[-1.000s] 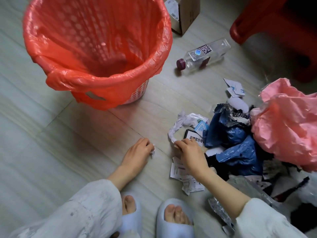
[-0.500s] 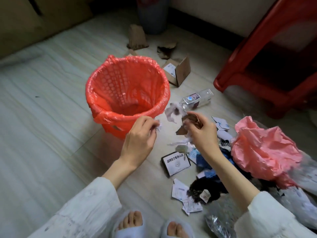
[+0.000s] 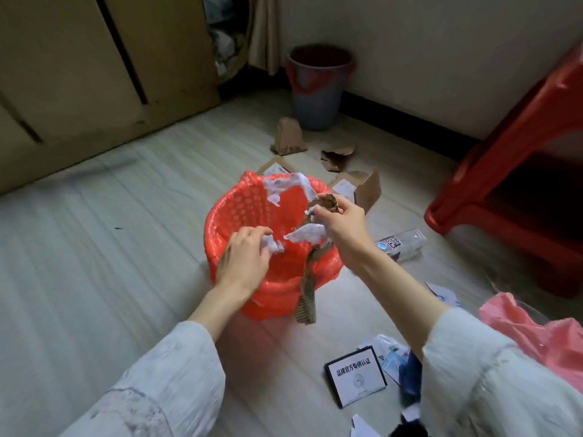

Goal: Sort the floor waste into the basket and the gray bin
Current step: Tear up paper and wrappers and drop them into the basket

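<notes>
A basket lined with a red bag (image 3: 246, 206) stands on the floor in front of me. My left hand (image 3: 246, 260) is over its near rim, closed on a small crumpled white scrap (image 3: 273, 244). My right hand (image 3: 344, 228) is above the basket's right side, pinching a bundle of torn white plastic (image 3: 287, 184) and brown cardboard, with a corrugated strip (image 3: 307, 291) dangling outside the rim. The gray bin (image 3: 318, 89), lined in red, stands by the far wall.
Cardboard pieces (image 3: 288, 137) and a small open box (image 3: 359, 187) lie behind the basket. A clear plastic bottle (image 3: 400, 244) lies to the right, near a red plastic stool (image 3: 517, 171). A printed card (image 3: 355, 380), paper scraps and a pink bag (image 3: 542, 335) lie at lower right.
Both hands rose from the floor pile with their scraps and moved over the basket's mouth. My view lifted, bringing the gray bin and the wall into sight.
</notes>
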A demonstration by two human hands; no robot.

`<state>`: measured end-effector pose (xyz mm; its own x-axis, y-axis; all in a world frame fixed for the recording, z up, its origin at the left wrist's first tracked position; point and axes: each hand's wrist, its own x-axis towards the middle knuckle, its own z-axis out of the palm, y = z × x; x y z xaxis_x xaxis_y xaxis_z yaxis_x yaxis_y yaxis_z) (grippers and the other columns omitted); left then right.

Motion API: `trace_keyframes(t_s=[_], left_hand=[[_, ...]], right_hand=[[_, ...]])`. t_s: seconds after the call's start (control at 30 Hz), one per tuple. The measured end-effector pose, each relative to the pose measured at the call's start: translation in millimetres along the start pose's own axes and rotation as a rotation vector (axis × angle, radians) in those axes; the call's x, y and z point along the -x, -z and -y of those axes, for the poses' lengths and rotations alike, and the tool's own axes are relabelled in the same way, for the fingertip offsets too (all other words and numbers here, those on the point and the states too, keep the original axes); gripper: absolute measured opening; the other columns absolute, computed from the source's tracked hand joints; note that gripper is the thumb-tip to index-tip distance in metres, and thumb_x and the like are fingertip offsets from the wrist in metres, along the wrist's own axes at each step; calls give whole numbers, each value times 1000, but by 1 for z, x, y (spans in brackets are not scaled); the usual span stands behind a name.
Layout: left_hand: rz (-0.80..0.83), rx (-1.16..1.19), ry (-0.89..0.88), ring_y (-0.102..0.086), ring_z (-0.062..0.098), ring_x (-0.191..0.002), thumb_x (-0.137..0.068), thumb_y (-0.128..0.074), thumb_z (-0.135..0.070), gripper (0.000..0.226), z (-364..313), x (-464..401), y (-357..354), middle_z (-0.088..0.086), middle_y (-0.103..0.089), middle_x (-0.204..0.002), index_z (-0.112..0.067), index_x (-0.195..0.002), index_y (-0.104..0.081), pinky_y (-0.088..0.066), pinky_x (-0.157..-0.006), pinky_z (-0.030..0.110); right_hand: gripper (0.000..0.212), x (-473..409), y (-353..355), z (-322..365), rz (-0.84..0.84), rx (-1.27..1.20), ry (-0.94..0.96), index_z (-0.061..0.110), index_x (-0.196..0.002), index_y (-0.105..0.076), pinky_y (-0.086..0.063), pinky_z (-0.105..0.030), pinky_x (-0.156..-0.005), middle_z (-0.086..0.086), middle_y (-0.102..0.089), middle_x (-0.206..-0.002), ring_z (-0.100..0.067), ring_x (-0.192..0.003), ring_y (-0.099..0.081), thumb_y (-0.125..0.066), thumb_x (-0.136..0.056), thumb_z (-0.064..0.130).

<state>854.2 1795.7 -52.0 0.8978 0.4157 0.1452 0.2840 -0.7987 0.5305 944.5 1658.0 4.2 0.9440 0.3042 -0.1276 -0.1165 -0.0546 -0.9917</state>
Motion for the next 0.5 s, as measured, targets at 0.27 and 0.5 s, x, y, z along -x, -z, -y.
trace_keyframes(t_s=[0.27,0.5], left_hand=[[-37,116,-29,-59,24,-100,-85,-32,-35,43,26,18,-23,3,-65,-104,-16,-99,-67,-41,-92,33],[4,146,-343,-52,21,-113,-86,-43,-36,43,4,28,-19,2,-54,-125,-17,-123,-53,-43,-97,34]], right_hand=[[58,-38,-18,-63,56,460,-116,7,-134,-44,-45,-38,-91,-4,-61,-113,-17,-99,-56,-64,-81,17],[45,-24,-8,-51,51,597,59,9,-137,-43,-31,-29,-106,-5,-46,-142,-17,-130,-43,-47,-95,26]])
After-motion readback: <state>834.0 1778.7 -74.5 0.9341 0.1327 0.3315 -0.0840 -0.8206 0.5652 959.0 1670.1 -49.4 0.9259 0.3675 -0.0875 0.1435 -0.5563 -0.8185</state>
